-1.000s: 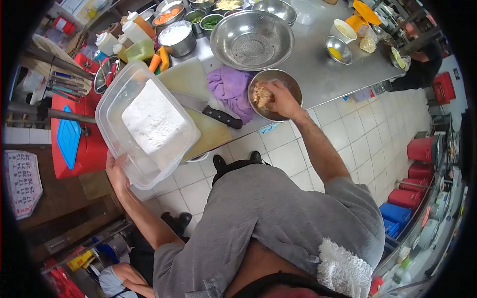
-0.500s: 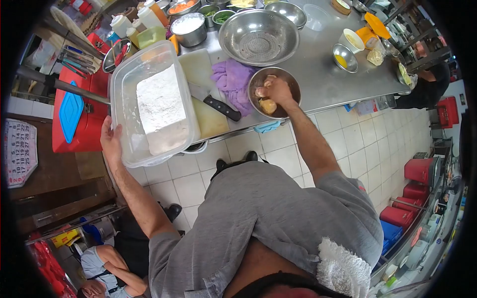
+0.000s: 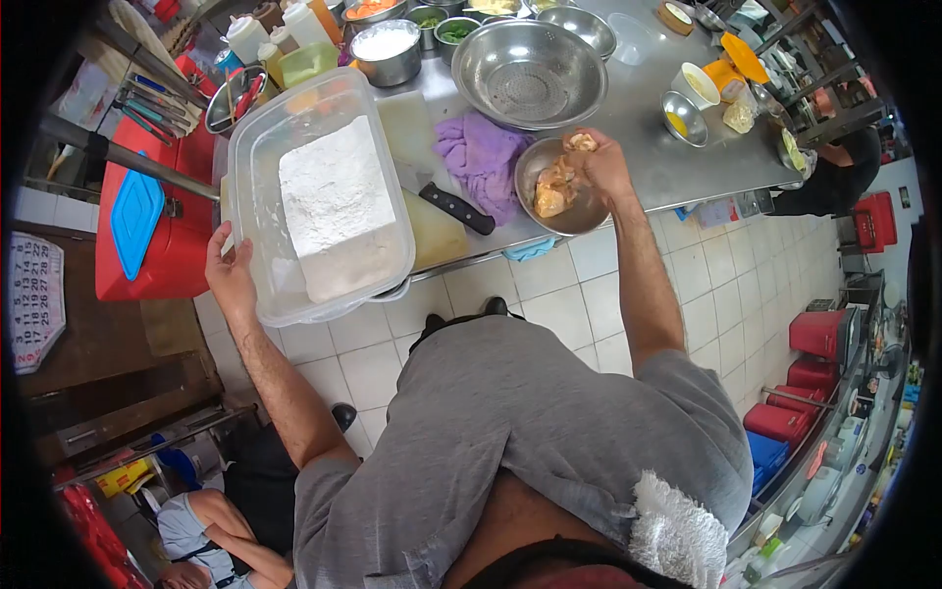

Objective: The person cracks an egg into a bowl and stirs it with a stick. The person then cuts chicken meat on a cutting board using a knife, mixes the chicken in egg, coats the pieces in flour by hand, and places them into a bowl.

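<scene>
My right hand is closed on a piece of raw chicken, which shows at the fingertips over the rim of a metal bowl. More chicken pieces, wet and orange-tinged, are in that bowl under the hand. My left hand is at the outer left side of a clear plastic tub, fingers apart, thumb against its wall. White flour lies heaped in the tub, which reaches past the table's front edge.
Between tub and bowl lie a cutting board, a black-handled knife and a purple cloth. Behind the bowl stands a large perforated metal colander. A red cooler is at left. Another person with folded arms is at lower left.
My right hand has risen from inside the bowl to its right rim, bringing up a piece of chicken. My left hand stays beside the tub. The whole view has shifted slightly.
</scene>
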Demonstrator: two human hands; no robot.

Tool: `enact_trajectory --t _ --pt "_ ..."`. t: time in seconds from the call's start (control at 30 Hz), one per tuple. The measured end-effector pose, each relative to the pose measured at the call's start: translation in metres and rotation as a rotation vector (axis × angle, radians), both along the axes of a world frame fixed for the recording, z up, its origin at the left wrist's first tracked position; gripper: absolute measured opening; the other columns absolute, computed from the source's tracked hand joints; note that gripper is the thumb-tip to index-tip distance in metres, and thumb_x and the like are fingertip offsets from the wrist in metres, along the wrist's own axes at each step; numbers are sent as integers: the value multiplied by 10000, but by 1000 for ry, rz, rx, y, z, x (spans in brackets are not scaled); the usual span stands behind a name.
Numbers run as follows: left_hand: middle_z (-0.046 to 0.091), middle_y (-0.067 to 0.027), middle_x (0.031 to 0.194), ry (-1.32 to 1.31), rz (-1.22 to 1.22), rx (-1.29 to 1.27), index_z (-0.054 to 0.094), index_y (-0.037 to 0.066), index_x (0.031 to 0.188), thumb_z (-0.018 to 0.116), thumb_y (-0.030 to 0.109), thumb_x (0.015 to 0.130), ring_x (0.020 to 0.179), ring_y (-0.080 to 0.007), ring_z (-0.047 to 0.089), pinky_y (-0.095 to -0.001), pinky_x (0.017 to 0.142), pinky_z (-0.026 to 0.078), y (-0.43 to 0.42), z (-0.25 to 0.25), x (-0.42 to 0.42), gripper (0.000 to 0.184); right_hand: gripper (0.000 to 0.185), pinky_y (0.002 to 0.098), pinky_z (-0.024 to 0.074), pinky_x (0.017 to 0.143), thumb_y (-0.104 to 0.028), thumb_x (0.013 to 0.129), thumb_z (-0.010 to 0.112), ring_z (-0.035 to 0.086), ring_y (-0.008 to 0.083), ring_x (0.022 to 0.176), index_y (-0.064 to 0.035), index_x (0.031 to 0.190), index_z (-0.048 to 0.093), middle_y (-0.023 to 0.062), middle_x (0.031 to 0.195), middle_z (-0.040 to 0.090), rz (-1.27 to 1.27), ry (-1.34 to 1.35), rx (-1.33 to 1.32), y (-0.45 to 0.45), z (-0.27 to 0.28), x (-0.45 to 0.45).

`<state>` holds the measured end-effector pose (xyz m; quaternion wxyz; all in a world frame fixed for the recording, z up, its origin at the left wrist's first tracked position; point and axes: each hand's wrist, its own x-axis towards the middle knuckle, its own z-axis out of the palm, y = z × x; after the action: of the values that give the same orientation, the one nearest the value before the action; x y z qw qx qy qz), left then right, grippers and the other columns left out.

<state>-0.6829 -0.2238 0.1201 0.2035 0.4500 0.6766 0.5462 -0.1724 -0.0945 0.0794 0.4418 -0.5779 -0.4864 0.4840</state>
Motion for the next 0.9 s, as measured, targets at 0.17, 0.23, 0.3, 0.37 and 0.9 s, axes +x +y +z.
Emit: enact_trajectory --t 0.17,0.23,0.3,0.37,0.9 --pt "591 -115 1037 26 8 47 482 -28 1182 564 -32 811 877 -141 575 -237 758 450 1 -4 1 381 285 230 468 628 41 649 630 569 98 709 -23 927 621 13 808 613 -58 2 23 -21 44 -14" --pt "592 -123 1035 -41 13 11 483 -26 1176 559 -32 812 878 -149 578 -241 759 450 1 -1 4 372 294 235 468 642 37 645 635 570 102 729 -26 933 622 14 824 613 -29 -23 27 -19 37 -10" --pt "594 -127 1030 -30 14 20 484 -24 1174 559 -32 811 878 -152 580 -243 756 451 0 -2 5 371 304 241 468 656 33 642 640 570 106 748 -29 939 624 15 840 613 -2 -48 33 -18 20 -5" --pt "595 -131 1026 -20 22 30 486 -23 1173 559 -32 809 878 -154 582 -244 754 452 1 -2 8 371 365 202 456 519 27 679 652 563 75 661 -26 1035 599 14 846 614 -13 -231 49 -14 -3 -1" --pt "577 -102 1063 2 34 32 480 -23 1175 561 -35 804 884 -153 584 -245 762 457 0 -6 6 380 228 224 464 689 6 728 613 563 85 779 -29 952 641 18 871 626 129 -89 190 -26 66 -10"
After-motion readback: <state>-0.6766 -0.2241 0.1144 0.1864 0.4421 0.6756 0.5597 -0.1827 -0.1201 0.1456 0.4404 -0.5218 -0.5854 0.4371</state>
